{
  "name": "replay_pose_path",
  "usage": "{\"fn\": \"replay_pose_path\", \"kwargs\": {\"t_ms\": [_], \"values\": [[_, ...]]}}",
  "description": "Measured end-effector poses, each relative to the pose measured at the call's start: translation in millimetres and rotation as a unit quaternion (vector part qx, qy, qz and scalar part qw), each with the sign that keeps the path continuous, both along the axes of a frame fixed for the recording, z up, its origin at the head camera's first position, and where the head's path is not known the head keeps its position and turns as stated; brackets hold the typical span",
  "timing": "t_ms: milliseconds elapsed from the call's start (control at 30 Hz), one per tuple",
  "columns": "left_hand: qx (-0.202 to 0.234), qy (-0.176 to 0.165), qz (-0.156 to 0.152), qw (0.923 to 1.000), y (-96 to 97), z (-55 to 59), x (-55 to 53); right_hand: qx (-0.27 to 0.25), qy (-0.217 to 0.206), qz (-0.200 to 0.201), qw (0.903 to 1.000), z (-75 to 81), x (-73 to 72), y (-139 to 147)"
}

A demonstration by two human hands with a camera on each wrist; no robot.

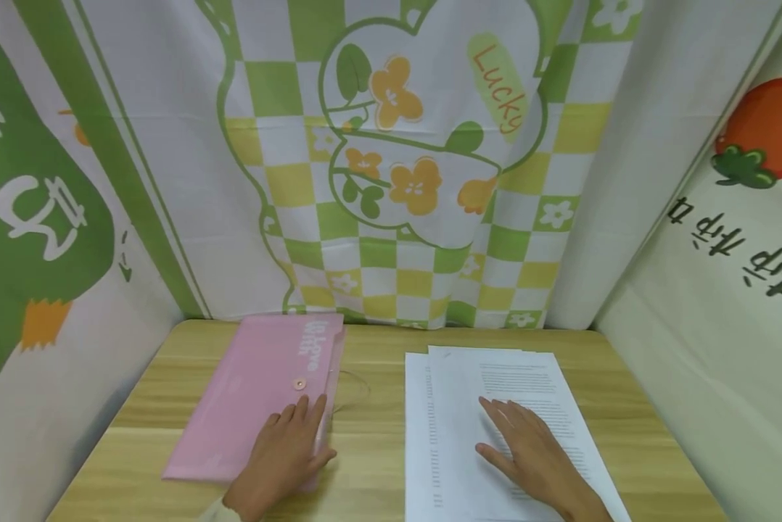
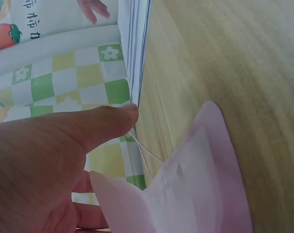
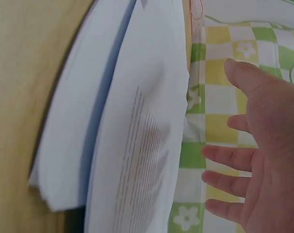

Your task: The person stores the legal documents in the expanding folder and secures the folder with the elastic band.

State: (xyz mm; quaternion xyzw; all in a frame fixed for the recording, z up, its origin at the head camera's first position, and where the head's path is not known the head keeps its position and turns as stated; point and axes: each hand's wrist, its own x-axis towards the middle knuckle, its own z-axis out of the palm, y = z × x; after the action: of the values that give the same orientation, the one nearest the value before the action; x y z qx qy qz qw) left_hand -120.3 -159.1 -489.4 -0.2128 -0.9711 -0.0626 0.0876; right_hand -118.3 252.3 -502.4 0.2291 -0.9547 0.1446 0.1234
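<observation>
A pink translucent document folder (image 1: pixel 247 391) lies at the left of the table, with white lettering and a round button (image 1: pixel 299 384). My left hand (image 1: pixel 280 449) rests on its right part, fingers stretched toward the button and thumb out to the side. In the left wrist view, the thumb is straight and the folder's edge (image 2: pixel 185 194) stands partly raised beside the fingers. A stack of printed paper sheets (image 1: pixel 456 420) lies at the right. Over it is my right hand (image 1: pixel 531 453), fingers spread; in the right wrist view it holds nothing and appears apart from the sheets.
A thin string (image 1: pixel 358 378) loops out from the folder's right side onto the wooden table (image 1: pixel 371 449). Behind the table hangs a green and yellow checked curtain (image 1: pixel 424 279). Printed cloth walls (image 1: pixel 711 348) stand at both sides.
</observation>
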Motion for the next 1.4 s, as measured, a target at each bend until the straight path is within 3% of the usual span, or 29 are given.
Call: {"fn": "replay_pose_path", "kwargs": {"t_ms": [133,300,600,733,833,967,1133,1400], "values": [[-0.024,0.040,0.027,0.9986,0.1,-3.1,2.8,-0.005,-0.001,-0.028,0.9996,-1.6,3.1,12],[-0.020,0.049,0.056,0.9970,0.6,-4.5,5.3,-0.008,-0.020,-0.064,0.9977,-2.6,5.7,25],[-0.021,0.064,0.078,0.9947,3.1,-2.1,4.9,-0.001,-0.034,-0.103,0.9941,-6.7,7.9,52],[-0.010,0.053,0.080,0.9954,3.2,-1.0,3.9,0.004,-0.089,-0.131,0.9874,-11.0,8.0,65],[0.001,0.045,0.081,0.9957,2.6,-0.1,3.8,0.011,-0.155,-0.160,0.9747,-11.3,7.0,73],[0.010,0.038,0.079,0.9961,2.0,2.1,4.3,0.019,-0.210,-0.194,0.9582,-11.0,5.4,81],[0.012,0.031,0.081,0.9961,2.9,5.8,6.0,0.022,-0.221,-0.215,0.9511,-10.0,5.9,84],[0.014,0.030,0.087,0.9956,2.6,9.2,6.8,0.026,-0.214,-0.229,0.9494,-9.0,6.5,87]]}}
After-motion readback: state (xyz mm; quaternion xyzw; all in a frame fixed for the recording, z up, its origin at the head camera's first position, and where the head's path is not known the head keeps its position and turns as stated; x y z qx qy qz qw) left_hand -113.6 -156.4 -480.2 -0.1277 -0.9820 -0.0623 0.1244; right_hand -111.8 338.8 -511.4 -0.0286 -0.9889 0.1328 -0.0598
